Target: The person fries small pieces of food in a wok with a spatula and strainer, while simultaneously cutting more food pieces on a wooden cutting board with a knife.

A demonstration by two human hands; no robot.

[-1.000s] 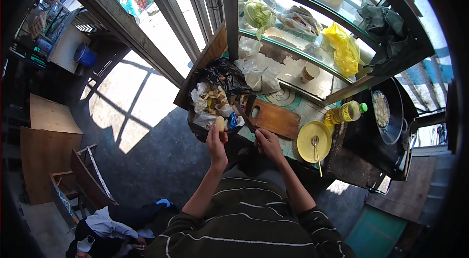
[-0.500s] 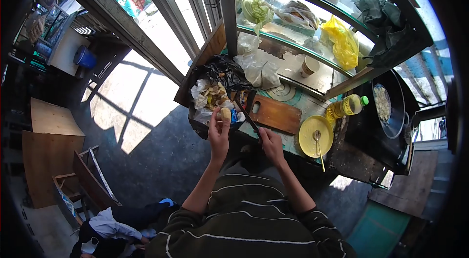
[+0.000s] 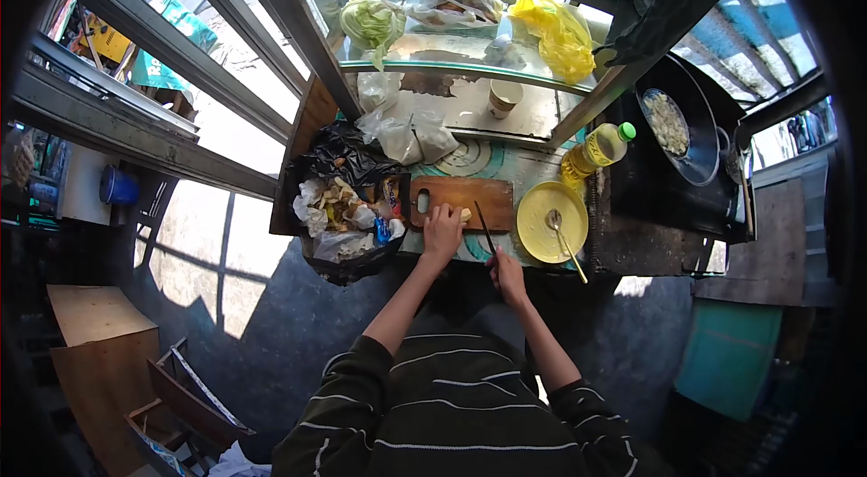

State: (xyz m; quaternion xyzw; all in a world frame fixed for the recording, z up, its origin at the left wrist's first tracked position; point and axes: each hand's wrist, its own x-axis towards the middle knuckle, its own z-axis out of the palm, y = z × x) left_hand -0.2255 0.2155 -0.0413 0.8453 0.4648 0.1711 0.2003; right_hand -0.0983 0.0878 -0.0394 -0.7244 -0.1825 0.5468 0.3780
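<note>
My left hand (image 3: 442, 231) is closed over a pale oblong piece, which looks like a peeled potato (image 3: 465, 215), pressed down on the wooden cutting board (image 3: 489, 191). Most of that piece is hidden under the fingers. In my right hand (image 3: 508, 275) is a dark-bladed knife (image 3: 485, 226), gripped by its handle. Its blade points away from me, over the board's front edge and just right of the potato. To the right of the board sits a yellow plate (image 3: 535, 238) with a metal spoon (image 3: 554, 220) lying in it.
Left of the board, a black plastic bag (image 3: 336, 271) holds peels and wrappers. A bottle of yellow oil (image 3: 596, 152) stands behind the plate. A large dark pan (image 3: 673, 75) holds a slotted skimmer with pale pieces. Behind the board are plastic bags (image 3: 415, 138), a paper cup (image 3: 504, 99) and glass shelves.
My left hand has brought the potato from above the bag of peels rightward onto the cutting board. The knife has come over the board. The head view has shifted.
</note>
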